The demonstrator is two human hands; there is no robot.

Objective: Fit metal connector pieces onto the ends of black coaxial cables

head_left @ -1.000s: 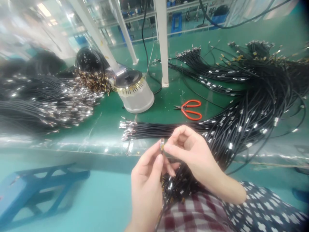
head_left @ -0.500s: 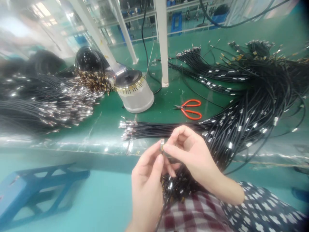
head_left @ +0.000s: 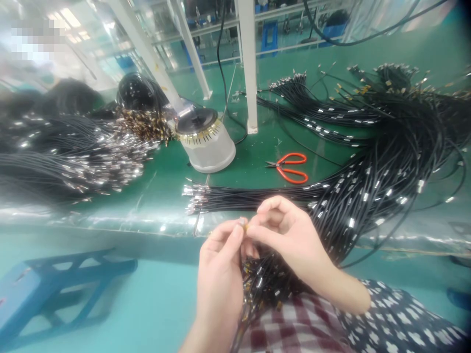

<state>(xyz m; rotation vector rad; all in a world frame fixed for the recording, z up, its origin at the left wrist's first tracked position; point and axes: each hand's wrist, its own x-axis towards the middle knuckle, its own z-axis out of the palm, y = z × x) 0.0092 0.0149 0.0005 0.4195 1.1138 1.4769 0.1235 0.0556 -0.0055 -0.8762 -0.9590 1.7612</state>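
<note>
Metal connector (head_left: 242, 221) just below frame centre: I observe left hand (head_left: 221, 264) pinching it between thumb and fingers; right hand (head_left: 287, 230) immediately right of it, fingertips drawn narrow, grip I cannot tell

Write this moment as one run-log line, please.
left hand: pinching small connector | right hand: at same connector | orange-handled snips: on green table

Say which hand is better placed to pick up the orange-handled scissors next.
The right hand, I judge: it is nearer the scissors, which lie on the table just beyond it. The left hand is farther off. Both hands are at a small piece, though.
</note>
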